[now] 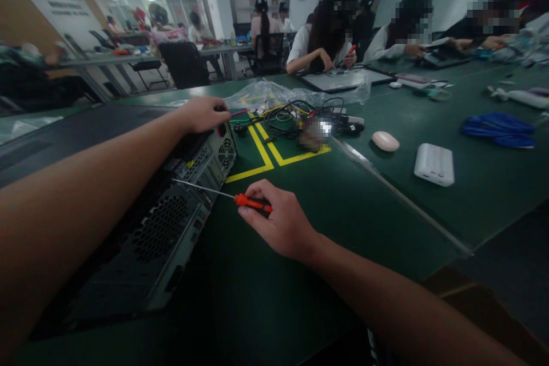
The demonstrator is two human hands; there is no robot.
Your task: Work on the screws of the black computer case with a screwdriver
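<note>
A black desktop computer case [160,229] lies on the table at left, its rear panel with vents and ports facing right. My left hand [201,114] reaches across it, its fingers bent over the far rear corner, gripping the edge. In my right hand [278,218] is a screwdriver [247,201] with an orange and black handle, held between thumb and fingers. Its long thin shaft points left, and the tip meets the rear panel above the honeycomb vent. Whether the tip sits in a screw is too small to tell.
Beyond the case lie tangled cables [287,117] and clear plastic wrap [257,91]. Yellow tape [257,170] marks the green table [343,211]. At right are a pinkish oval object [385,141], a white box-shaped device [434,164] and a blue bundle [497,128]. People work across the table.
</note>
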